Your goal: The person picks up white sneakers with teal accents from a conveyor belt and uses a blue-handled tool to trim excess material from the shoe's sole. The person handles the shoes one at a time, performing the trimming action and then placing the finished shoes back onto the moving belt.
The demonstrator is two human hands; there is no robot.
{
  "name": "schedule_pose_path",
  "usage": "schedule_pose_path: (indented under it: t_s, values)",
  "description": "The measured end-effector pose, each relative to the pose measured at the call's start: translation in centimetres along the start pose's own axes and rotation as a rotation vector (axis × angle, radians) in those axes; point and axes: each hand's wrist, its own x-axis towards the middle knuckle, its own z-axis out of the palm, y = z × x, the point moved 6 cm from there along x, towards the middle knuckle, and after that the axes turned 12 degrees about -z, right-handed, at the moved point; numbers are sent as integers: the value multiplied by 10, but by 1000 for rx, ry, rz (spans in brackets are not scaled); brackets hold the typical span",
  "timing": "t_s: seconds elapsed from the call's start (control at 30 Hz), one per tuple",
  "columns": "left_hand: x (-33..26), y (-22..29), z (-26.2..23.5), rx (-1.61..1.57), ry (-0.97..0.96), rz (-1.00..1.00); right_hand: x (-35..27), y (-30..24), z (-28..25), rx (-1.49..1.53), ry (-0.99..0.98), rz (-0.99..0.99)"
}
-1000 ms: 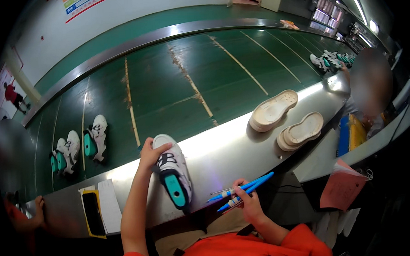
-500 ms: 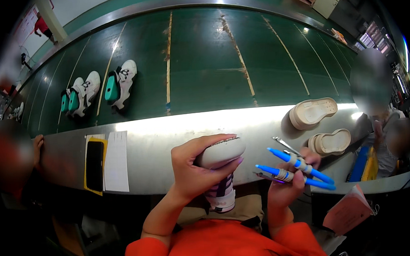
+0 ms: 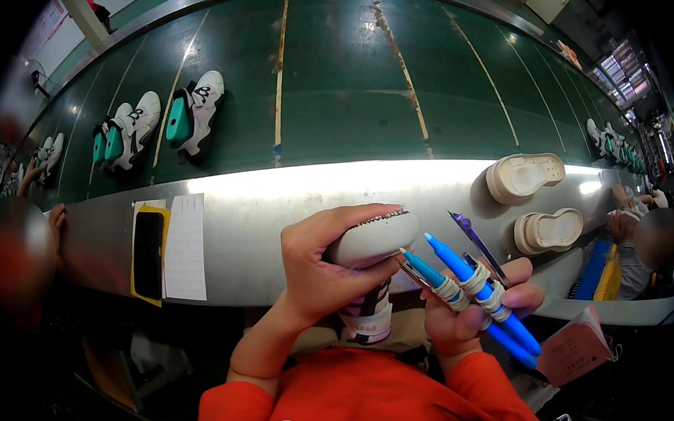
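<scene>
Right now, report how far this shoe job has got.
Done: a shoe is off the belt, gripped toe-up in the left hand. In hand: the right hand holds blue pens beside it. Left: more shoes wait on the green belt, two loose soles on the ledge.

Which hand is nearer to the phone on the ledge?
Left. The left hand grips the shoe to the right of the phone; the right hand, holding blue pens, is farther right, beyond the shoe.
</scene>
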Motion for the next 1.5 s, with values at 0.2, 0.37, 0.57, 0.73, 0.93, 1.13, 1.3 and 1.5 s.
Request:
schedule_pose_path:
  t_s: [0.2, 0.37, 0.57, 0.73, 0.93, 1.13, 1.3, 1.5]
  values:
    - [-1, 0, 1, -24, -3, 16, 3, -1, 4, -44, 40, 9]
    - [-1, 3, 0, -5, 2, 38, 12, -8, 0, -212, -80, 45]
    - [-2, 11, 5, 51, 25, 90, 39, -9, 6, -408, -128, 89]
    - [-3, 12, 4, 138, 37, 151, 37, -13, -4, -226, -50, 103]
    - [35, -16, -9, 93, 107, -78, 31, -6, -39, -369, 86, 246]
    - [85, -123, -59, 768, 120, -221, -33, 21, -70, 81, 270, 893]
    - [38, -149, -31, 807, 20, -330, -64, 27, -92, 14, 273, 1010]
    - [-45, -87, -28, 98, 192, -51, -59, 28, -93, -120, 205, 994]
